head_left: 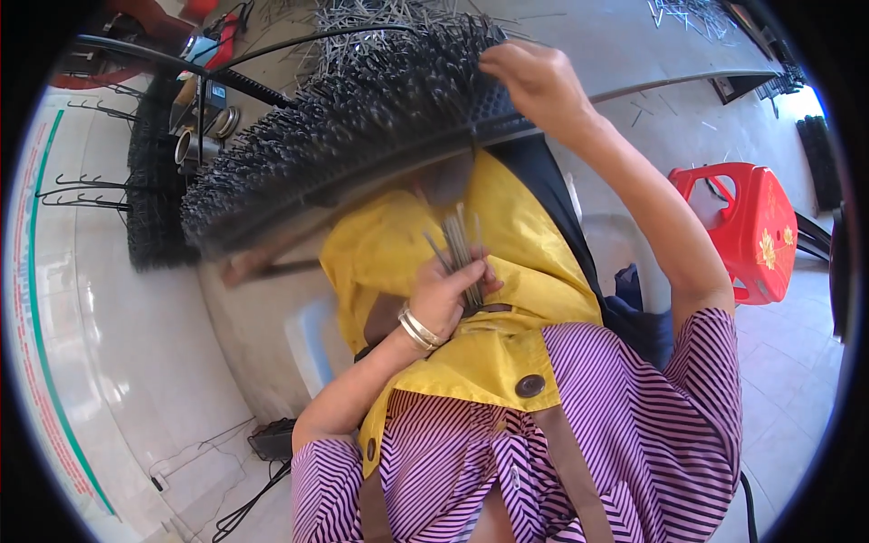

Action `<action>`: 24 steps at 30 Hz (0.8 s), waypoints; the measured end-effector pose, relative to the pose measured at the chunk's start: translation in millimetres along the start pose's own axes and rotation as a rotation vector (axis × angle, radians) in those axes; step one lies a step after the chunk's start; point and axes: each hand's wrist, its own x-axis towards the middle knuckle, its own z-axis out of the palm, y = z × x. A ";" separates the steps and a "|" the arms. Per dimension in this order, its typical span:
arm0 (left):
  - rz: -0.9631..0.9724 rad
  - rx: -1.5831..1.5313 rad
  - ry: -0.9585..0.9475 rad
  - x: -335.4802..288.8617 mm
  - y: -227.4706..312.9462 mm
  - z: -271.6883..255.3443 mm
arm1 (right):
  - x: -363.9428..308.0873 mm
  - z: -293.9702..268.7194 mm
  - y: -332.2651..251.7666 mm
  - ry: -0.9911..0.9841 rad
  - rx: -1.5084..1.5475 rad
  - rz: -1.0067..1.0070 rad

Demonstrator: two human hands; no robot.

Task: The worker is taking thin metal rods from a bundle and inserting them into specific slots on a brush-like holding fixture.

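Observation:
My left hand is closed around a bundle of thin grey strips, which points up over the yellow apron on my lap. Ahead of it lies a long black perforated board, densely filled with black bristle-like pieces. At the board's right end my right hand is raised with its fingertips pinched together, close to the outermost pieces. What they hold, if anything, is too small to make out. Part of the board's near edge is smeared by motion.
Behind the board, loose grey strips are heaped on the table. A red plastic stool stands at right. On the left are a black bristly panel, wall hooks and a metal cup. Cables run along the floor.

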 end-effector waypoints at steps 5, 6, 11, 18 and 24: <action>-0.009 -0.016 0.005 0.3 0.5 -1.0 | 21.3 3.2 -6.2 -0.157 -0.142 -0.016; -0.009 -0.018 0.011 0.1 0.9 -0.1 | 25.8 2.2 -8.7 -0.242 -0.223 0.018; -0.018 -0.009 0.041 0.5 0.0 -0.8 | 31.6 1.9 -9.5 -0.360 -0.332 0.027; -0.027 -0.007 0.044 -1.6 1.0 0.5 | 16.2 5.0 -5.9 -0.449 -0.365 0.079; -0.031 -0.014 0.027 -1.8 1.4 -1.6 | -9.3 1.3 -20.1 -0.403 -0.328 0.078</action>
